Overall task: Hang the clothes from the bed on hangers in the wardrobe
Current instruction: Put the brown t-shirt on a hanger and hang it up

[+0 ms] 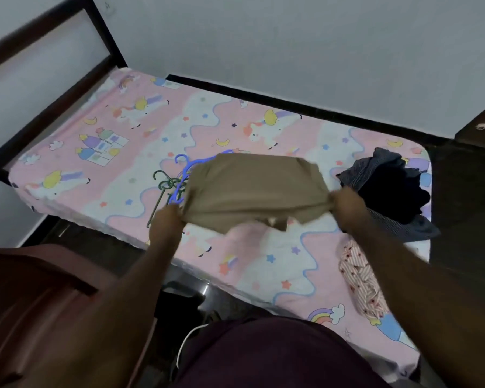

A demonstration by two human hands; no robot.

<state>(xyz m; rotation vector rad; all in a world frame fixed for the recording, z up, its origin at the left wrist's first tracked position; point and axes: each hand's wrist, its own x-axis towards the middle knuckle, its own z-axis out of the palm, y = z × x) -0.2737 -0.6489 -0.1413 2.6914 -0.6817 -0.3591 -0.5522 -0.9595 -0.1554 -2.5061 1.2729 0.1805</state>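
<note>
Here, from the head camera looking down, a person stands at the long near edge of a bed covered with a pink unicorn sheet (pixel 118 127). Both arms reach forward over the middle of the bed.

The left hand (pixel 167 219) and the right hand (pixel 345 204) each pinch one end of a tan garment (pixel 252 189). Their fingers are curled into the cloth, which is stretched flat between them just above the sheet. Motion blur hides finer detail of the grip.

Partly under the garment's left side lie a blue hanger (pixel 185 166) and a green hanger (pixel 163 183), tangled together on the sheet. A pile of dark clothes (pixel 389 186) sits at the right end of the bed. A pink striped garment (pixel 359 278) lies crumpled by the near edge, toward that same end. No wardrobe is in view.

The tan garment looks light, soft and limp. It would likely sag or fold wherever it is unsupported. Holding it by its two outer corners or its top hem, as now, seems the best way to keep it spread for slipping a hanger in.
</note>
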